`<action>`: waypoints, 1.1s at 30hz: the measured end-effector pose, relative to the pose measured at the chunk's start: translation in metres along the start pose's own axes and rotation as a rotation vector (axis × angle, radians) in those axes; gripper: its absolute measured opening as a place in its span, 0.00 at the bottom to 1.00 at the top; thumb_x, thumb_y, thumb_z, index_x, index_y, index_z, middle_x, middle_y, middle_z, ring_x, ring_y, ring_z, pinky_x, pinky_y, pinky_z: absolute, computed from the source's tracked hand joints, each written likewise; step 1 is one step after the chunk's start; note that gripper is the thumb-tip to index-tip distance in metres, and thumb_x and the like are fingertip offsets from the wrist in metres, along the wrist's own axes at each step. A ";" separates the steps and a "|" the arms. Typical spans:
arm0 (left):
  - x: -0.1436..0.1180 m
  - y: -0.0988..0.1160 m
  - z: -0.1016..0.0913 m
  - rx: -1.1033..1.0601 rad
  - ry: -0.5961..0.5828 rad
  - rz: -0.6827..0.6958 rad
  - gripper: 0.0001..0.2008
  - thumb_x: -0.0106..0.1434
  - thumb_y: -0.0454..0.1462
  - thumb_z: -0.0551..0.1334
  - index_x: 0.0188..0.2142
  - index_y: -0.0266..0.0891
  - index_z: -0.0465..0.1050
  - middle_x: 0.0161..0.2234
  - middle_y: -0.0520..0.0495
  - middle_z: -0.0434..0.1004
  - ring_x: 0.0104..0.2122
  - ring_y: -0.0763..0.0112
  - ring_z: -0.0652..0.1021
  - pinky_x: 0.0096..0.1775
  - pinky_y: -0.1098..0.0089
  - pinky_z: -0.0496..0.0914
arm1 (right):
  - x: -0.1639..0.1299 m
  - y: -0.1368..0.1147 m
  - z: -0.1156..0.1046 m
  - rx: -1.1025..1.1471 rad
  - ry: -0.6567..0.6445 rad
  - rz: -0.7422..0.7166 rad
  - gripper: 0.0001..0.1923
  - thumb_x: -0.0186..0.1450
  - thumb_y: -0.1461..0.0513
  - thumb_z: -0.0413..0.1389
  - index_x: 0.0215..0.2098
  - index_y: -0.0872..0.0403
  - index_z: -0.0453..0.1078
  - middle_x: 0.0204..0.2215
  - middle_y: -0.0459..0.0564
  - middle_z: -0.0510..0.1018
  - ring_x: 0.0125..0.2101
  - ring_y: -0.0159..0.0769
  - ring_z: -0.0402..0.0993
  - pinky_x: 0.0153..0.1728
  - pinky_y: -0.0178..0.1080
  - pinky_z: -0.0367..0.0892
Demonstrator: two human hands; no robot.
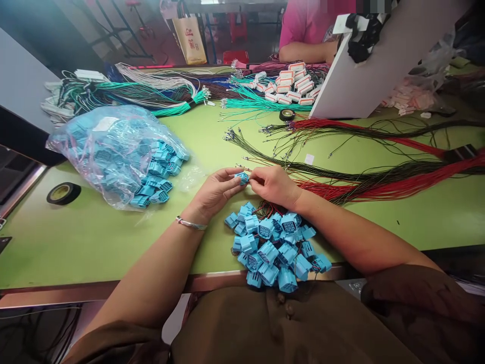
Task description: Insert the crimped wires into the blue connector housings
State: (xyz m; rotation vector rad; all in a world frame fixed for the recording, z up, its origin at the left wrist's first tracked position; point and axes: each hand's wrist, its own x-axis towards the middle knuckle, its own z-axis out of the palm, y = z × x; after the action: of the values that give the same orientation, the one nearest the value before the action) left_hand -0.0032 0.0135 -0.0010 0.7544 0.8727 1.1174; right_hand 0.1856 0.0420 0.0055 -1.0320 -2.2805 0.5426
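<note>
blue connector [242, 177] pinched between left hand [216, 190] and right hand [273, 185] fingertips

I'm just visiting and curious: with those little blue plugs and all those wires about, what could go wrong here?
The pile of blue connectors reaches the table edge, so some might slip off. The loose red and dark wires lie close beside the right hand and could snag or tangle. The blue connector pinched between the right hand and the left hand is small and could be dropped.

a black roll of tape [63, 193] lies on the green table [76, 237]; a clear plastic bag of blue connectors [117, 154] sits near teal wire bundles [261, 102].
</note>
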 end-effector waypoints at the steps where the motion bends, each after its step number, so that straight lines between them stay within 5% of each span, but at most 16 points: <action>1: 0.000 0.000 0.000 -0.011 0.006 -0.001 0.14 0.49 0.33 0.75 0.37 0.37 0.81 0.37 0.45 0.84 0.38 0.70 0.82 0.47 0.68 0.74 | -0.001 0.001 0.000 0.065 0.014 0.044 0.06 0.62 0.64 0.54 0.30 0.56 0.73 0.22 0.45 0.75 0.23 0.28 0.63 0.29 0.33 0.57; 15: -0.002 -0.004 0.006 0.030 0.037 -0.004 0.17 0.45 0.34 0.77 0.36 0.36 0.80 0.36 0.45 0.84 0.37 0.69 0.82 0.48 0.65 0.74 | 0.001 -0.006 0.004 -0.131 0.012 0.027 0.07 0.58 0.66 0.53 0.25 0.56 0.72 0.22 0.49 0.76 0.25 0.31 0.65 0.30 0.35 0.57; 19: -0.005 0.000 0.010 0.036 0.038 -0.009 0.17 0.45 0.34 0.77 0.36 0.36 0.81 0.35 0.45 0.83 0.36 0.70 0.81 0.47 0.66 0.74 | 0.005 -0.001 -0.003 0.032 -0.015 0.071 0.06 0.57 0.64 0.54 0.25 0.56 0.72 0.20 0.45 0.74 0.22 0.29 0.63 0.27 0.33 0.57; 23: -0.007 0.005 0.013 0.017 0.049 0.006 0.18 0.46 0.35 0.77 0.38 0.36 0.80 0.33 0.46 0.83 0.34 0.71 0.81 0.45 0.67 0.74 | 0.040 0.017 -0.019 0.132 0.011 0.188 0.09 0.59 0.63 0.53 0.31 0.57 0.75 0.25 0.47 0.78 0.26 0.30 0.69 0.30 0.32 0.62; 27: -0.008 0.007 0.012 -0.038 0.070 -0.019 0.18 0.46 0.35 0.77 0.37 0.35 0.80 0.35 0.45 0.82 0.35 0.72 0.80 0.45 0.68 0.73 | 0.097 0.034 -0.023 -0.260 -0.047 0.387 0.08 0.58 0.62 0.58 0.33 0.57 0.78 0.33 0.56 0.81 0.33 0.37 0.74 0.36 0.36 0.65; 33: -0.007 0.005 0.008 -0.063 0.052 -0.052 0.17 0.47 0.33 0.76 0.38 0.33 0.80 0.35 0.44 0.81 0.35 0.72 0.80 0.44 0.68 0.73 | 0.142 0.049 -0.009 -0.356 -0.241 0.622 0.04 0.55 0.63 0.63 0.28 0.57 0.77 0.25 0.54 0.79 0.27 0.36 0.72 0.32 0.37 0.65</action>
State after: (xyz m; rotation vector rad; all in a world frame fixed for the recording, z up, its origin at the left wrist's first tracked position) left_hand 0.0005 0.0077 0.0086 0.6500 0.8924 1.1175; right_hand 0.1419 0.1842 0.0318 -1.9765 -2.2858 0.5300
